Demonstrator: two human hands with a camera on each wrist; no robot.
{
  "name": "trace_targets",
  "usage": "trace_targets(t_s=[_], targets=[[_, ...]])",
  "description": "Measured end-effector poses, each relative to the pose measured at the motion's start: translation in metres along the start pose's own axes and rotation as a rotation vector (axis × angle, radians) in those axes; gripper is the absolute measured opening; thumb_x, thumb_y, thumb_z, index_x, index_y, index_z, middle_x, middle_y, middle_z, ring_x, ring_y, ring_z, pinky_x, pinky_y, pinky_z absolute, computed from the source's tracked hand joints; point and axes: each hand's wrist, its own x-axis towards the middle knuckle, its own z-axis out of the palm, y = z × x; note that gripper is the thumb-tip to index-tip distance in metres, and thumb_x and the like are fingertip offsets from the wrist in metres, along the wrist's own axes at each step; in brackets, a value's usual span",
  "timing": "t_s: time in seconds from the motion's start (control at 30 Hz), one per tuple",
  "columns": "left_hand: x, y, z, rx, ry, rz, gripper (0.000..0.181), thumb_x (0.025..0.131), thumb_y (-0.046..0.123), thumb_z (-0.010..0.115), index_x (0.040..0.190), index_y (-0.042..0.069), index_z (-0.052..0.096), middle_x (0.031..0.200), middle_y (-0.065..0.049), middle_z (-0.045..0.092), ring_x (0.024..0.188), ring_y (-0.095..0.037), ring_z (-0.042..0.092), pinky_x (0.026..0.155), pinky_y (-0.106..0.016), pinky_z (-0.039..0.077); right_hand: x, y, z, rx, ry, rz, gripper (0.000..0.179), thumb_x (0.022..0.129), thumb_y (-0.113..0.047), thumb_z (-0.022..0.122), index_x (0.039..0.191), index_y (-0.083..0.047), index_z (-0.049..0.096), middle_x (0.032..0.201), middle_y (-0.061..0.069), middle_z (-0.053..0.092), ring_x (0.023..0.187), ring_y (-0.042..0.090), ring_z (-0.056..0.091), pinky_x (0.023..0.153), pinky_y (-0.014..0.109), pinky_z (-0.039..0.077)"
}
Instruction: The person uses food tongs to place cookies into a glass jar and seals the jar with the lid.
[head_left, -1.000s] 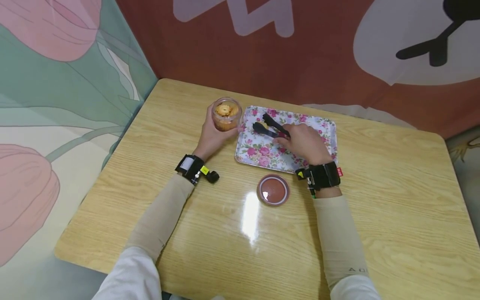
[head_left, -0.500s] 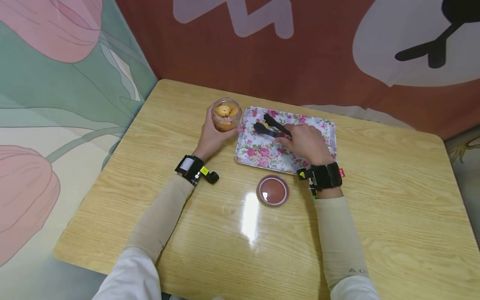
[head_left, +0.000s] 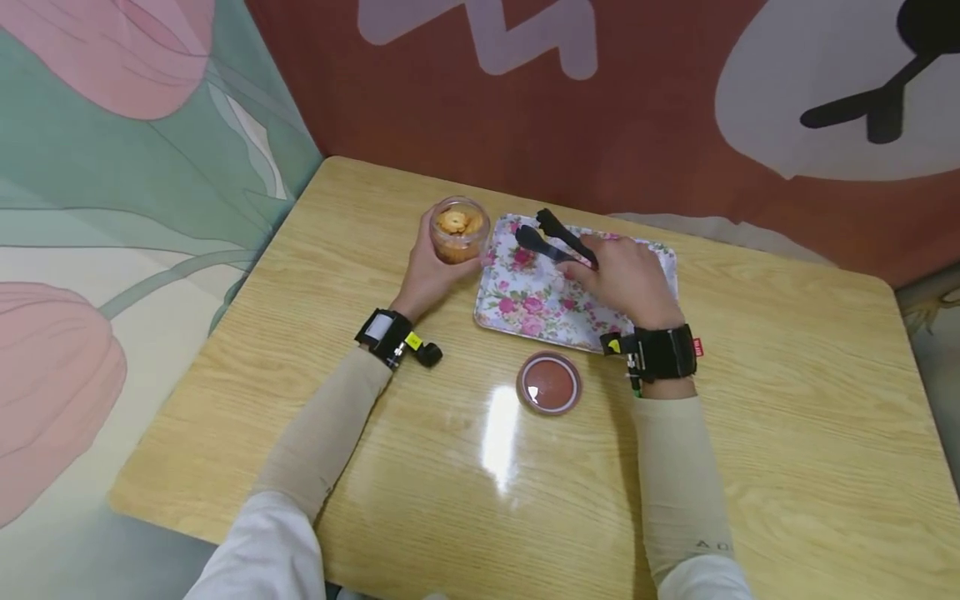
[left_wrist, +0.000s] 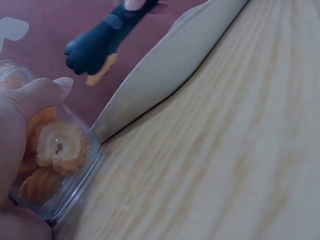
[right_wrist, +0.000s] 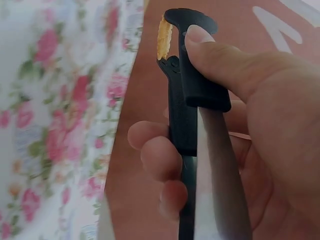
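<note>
In the head view my left hand point(head_left: 429, 282) grips a clear jar point(head_left: 460, 248) beside the tray's left end. Ring-shaped cookies point(left_wrist: 59, 146) show through its wall in the left wrist view. My right hand point(head_left: 632, 282) holds black-tipped tongs point(head_left: 564, 233) over the floral tray point(head_left: 525, 321), thumb on one arm and curled fingers on the other. Between the tong tips is a cookie point(right_wrist: 164, 40), seen edge-on in the right wrist view. From above, the tong tips look parted and the cookie is hard to make out.
A round reddish-brown lid point(head_left: 550, 383) lies on the wooden table point(head_left: 420, 467) in front of the tray. Behind the table's far edge stands a red-brown printed wall point(head_left: 465, 125), and a floral-patterned wall point(head_left: 150, 200) is at the left.
My right hand has raised the tongs off the tray, bringing the cookie up with them. The left hand keeps its hold on the jar. The head view has shifted slightly.
</note>
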Motion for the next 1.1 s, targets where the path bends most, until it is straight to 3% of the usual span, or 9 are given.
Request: trace_targets(t_s=[0.13, 0.27, 0.47, 0.57, 0.8, 1.1], targets=[[-0.001, -0.001, 0.003, -0.004, -0.001, -0.005, 0.096, 0.069, 0.009, 0.083, 0.143, 0.024, 0.025, 0.139, -0.008, 0.041, 0.123, -0.013, 0.039, 0.105, -0.04, 0.035, 0.001, -0.004, -0.008, 0.005, 0.042, -0.009, 0.048, 0.089, -0.049, 0.058, 0.107, -0.005, 0.061, 0.059, 0.008, 0.051, 0.053, 0.025, 0.047, 0.046, 0.038, 0.035], [-0.002, -0.002, 0.002, -0.005, -0.001, 0.0, 0.095, 0.069, 0.009, 0.083, 0.143, 0.025, 0.025, 0.139, -0.008, 0.041, 0.122, -0.013, 0.039, 0.104, -0.04, 0.035, 0.004, -0.011, -0.015, 0.032, 0.097, -0.038, 0.042, 0.089, -0.047, 0.059, 0.098, -0.006, 0.059, 0.056, 0.007, 0.047, 0.05, 0.024, 0.044, 0.044, 0.036, 0.033], [-0.001, -0.002, -0.001, 0.005, 0.007, 0.012, 0.096, 0.067, 0.01, 0.084, 0.142, 0.025, 0.025, 0.137, -0.007, 0.042, 0.121, -0.012, 0.04, 0.103, -0.04, 0.036, 0.019, -0.025, -0.027, 0.092, 0.24, -0.175, 0.046, 0.083, -0.04, 0.069, 0.117, -0.01, 0.06, 0.087, 0.01, 0.057, 0.067, 0.024, 0.048, 0.055, 0.04, 0.042], [0.0, -0.002, -0.002, 0.003, 0.009, 0.009, 0.096, 0.067, 0.01, 0.084, 0.142, 0.026, 0.026, 0.137, -0.008, 0.043, 0.121, -0.013, 0.04, 0.103, -0.04, 0.036, 0.025, -0.034, -0.031, 0.075, 0.269, -0.228, 0.047, 0.082, -0.042, 0.07, 0.114, -0.008, 0.061, 0.087, 0.009, 0.056, 0.066, 0.024, 0.047, 0.056, 0.04, 0.041], [0.001, -0.001, 0.002, -0.009, 0.006, 0.021, 0.096, 0.066, 0.009, 0.085, 0.141, 0.026, 0.027, 0.136, -0.006, 0.044, 0.12, -0.013, 0.041, 0.102, -0.038, 0.037, 0.033, -0.054, -0.034, 0.073, 0.174, -0.217, 0.046, 0.086, -0.053, 0.06, 0.096, -0.008, 0.06, 0.061, 0.005, 0.048, 0.054, 0.021, 0.046, 0.048, 0.036, 0.036], [0.003, 0.0, 0.003, -0.006, -0.002, 0.043, 0.096, 0.068, 0.006, 0.083, 0.142, 0.025, 0.026, 0.134, -0.007, 0.045, 0.118, -0.014, 0.043, 0.101, -0.038, 0.038, 0.045, -0.066, -0.033, 0.075, 0.097, -0.19, 0.044, 0.087, -0.054, 0.058, 0.096, -0.01, 0.058, 0.06, 0.003, 0.051, 0.052, 0.019, 0.048, 0.046, 0.035, 0.037]])
